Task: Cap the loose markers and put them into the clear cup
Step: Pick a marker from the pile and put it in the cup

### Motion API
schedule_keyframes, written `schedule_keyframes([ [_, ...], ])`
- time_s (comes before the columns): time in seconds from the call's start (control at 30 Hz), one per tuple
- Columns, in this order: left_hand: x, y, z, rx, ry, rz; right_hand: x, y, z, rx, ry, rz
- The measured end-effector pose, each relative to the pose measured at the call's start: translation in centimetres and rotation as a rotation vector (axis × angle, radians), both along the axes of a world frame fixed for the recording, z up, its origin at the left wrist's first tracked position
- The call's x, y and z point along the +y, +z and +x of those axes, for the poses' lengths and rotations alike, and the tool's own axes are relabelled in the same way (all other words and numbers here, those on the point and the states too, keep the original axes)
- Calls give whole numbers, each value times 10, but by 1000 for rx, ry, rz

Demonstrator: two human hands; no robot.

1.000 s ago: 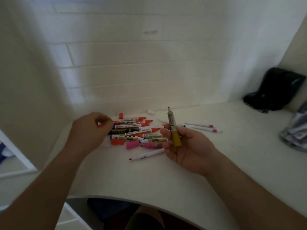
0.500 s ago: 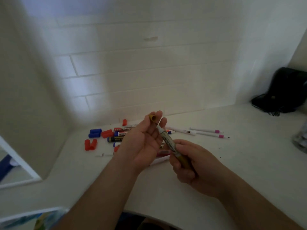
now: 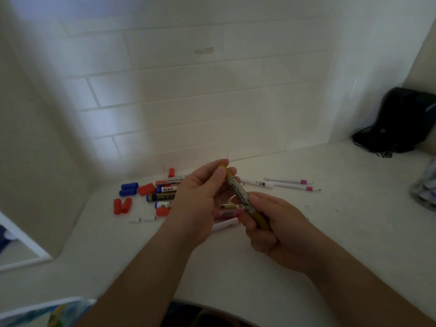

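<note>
Cap now seating on yellow marker [image 3: 238,194], left hand [image 3: 203,197] pinching cap, right hand [image 3: 271,230] gripping barrel at frame centre; crooked pressing risking a loose cap.

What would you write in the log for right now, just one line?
step: capping | left hand: pinches cap on marker tip | right hand: grips marker | cup: marker not in yet

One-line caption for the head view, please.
Left hand presses a gold cap onto the gold marker held by the right hand.
</note>
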State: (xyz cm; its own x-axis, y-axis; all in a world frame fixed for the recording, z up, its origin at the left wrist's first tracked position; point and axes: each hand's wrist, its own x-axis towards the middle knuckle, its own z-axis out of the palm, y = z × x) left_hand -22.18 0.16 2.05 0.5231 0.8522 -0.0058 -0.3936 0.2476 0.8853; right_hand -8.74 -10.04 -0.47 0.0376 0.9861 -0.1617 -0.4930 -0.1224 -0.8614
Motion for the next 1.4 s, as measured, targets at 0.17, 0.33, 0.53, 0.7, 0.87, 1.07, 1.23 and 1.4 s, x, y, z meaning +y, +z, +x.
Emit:
schedule_keyframes([
  [0.17, -3, -3, 9, -2, 63, 48, -1, 0, -3, 4, -46, 15],
  [0.33, -16, -3, 23, -143, 77, -74, -2, 0, -13, -19, -141, 47],
  [0.53, -20, 3, 34, -177, 48, -121, -5, 1, -10, 13, -165, 62],
  [0.7, -19, 4, 40, -188, 10, -153, -5, 3, -8, 66, -155, 69],
  [0.87, -22, 10, 49, -104, 14, -105, -6, 9, -8, 67, -168, 51],
  [1.07, -47, 33, 91, -131, -92, 30, -23, 51, 32, -85, -304, 37],
  [1.23, -90, 40, 144, -9, -306, 303, -110, 112, 123, -594, -608, 23],
  [1.4, -113, 9, 182, 193, -530, 505, -184, 171, 213, -1379, -1114, -102],
])
